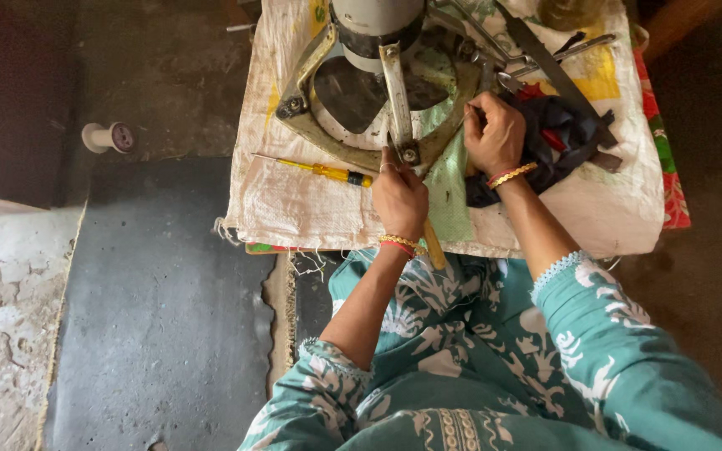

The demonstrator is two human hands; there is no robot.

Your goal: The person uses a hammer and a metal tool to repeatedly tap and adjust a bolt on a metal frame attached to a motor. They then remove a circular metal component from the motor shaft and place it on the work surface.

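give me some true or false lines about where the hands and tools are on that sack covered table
1. The yellow-handled screwdriver lies on the white woven sack, left of the left hand. True.
2. The right hand rests on the bare floor. False: it is up on the table, at the brass-coloured curved metal frame beside the dark bundled cloth.
3. The left hand grips a wooden handle at the frame's lower bolt. True.
4. Both wrists are bare. False: each wears gold and red bangles.
5. The white thread spool sits on the table. False: it lies on the floor to the left.
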